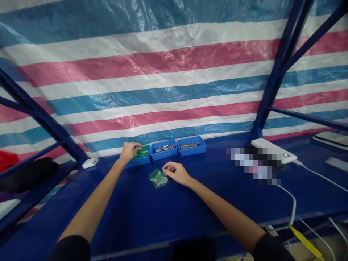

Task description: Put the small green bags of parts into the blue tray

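Observation:
My left hand (129,152) reaches over the left blue bin (138,162), which holds green plastic pieces (141,152). Its thumb and fingers are pinched together above the bin's near side, and anything between them is too small to make out. On the table in front lies a small clear plastic bag (158,178) with green pieces and silver metal parts in it. My right hand (177,172) hovers just right of this bag, fingers curled and thumb close to the index finger. Whether it holds anything, or touches the bag, I cannot tell.
Two more blue bins, a middle one (164,154) and a right one (191,150), hold small metal parts. A white charger (90,162) sits at left. A white power bank (273,150) with cables lies at right. Blue frame posts (268,98) stand before striped sheeting (163,87).

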Tool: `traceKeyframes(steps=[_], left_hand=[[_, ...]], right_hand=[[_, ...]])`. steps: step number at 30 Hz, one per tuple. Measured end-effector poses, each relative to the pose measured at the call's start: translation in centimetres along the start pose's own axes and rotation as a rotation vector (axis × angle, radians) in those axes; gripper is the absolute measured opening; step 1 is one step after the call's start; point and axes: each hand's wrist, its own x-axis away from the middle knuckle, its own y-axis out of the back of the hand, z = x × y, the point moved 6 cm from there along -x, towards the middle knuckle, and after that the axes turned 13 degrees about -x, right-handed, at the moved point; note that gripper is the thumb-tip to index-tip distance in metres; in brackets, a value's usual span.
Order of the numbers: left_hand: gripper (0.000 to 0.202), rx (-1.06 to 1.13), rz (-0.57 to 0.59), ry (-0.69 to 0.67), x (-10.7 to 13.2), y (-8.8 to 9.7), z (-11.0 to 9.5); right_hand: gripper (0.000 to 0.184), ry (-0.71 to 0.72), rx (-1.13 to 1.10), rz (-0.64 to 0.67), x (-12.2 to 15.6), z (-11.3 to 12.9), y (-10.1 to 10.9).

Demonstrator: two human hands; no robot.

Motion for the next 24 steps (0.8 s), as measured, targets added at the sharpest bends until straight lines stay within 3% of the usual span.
traceKeyframes(steps=[3,5,8,10,13,17,20,24], left_hand=[[0.024,-0.017,0.014,0.031,0.4,0.1,-1.1],[0.029,-0.034,-0.022,0.054,1.4,1.0,-2.5],[0.033,-0.055,-0.153,-0.022,4.4,3.3,-6.2],[0.032,-0.029,-0.148,-0.124,7.3,3.9,-9.1],[0.037,0.047,-0.032,-0.167,11.6,2.3,-12.1],[0.047,0.127,0.098,-0.059,15.2,-1.6,-13.7],[0.047,0.211,0.092,0.010,15.6,-2.8,-14.5],[0.037,0.362,-0.015,0.117,14.1,-2.2,-15.7]], right_hand=[[0.027,0.063,0.153,0.020,0.3,0.7,0.4],[0.043,0.092,0.277,0.062,0.6,1.0,0.5],[0.071,0.085,0.398,0.140,0.9,0.9,0.4],[0.064,0.074,0.425,0.171,1.0,0.7,0.3],[0.035,0.069,0.427,0.171,0.8,0.4,0.4],[0.021,0.114,0.367,0.158,0.4,0.2,0.8],[0.022,0.154,0.226,0.161,0.3,0.4,1.1],[0.026,0.100,-0.044,0.095,0.1,0.8,1.9]])
